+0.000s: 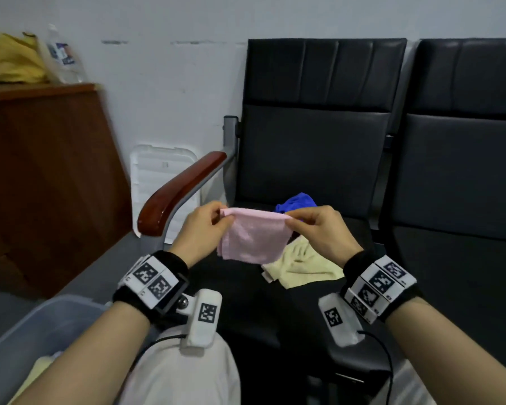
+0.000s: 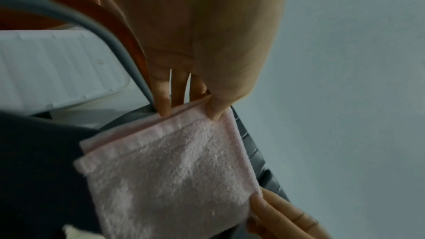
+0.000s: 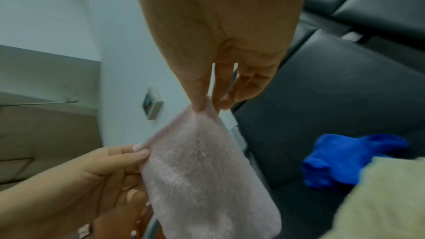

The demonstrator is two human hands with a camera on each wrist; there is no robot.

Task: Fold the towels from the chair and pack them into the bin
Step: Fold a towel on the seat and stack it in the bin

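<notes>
A folded pink towel [image 1: 253,238] hangs in the air above the black chair seat [image 1: 313,176], held by its top edge. My left hand [image 1: 214,219] pinches the towel's left top corner [image 2: 202,108] between thumb and fingers. My right hand [image 1: 307,219] pinches the right top corner [image 3: 202,110]. On the seat behind lies a crumpled blue towel [image 1: 297,201], also seen as the blue towel [image 3: 349,159] in the right wrist view. A pale yellow towel [image 1: 304,266] lies on the seat under the pink one. The grey bin [image 1: 38,323] stands at lower left, with something pale yellow inside.
The chair's red-brown armrest [image 1: 181,188] runs just left of my left hand. A white plastic lid [image 1: 158,176] leans on the wall behind it. A brown wooden cabinet [image 1: 44,176] stands at left. A second black seat [image 1: 462,185] adjoins on the right.
</notes>
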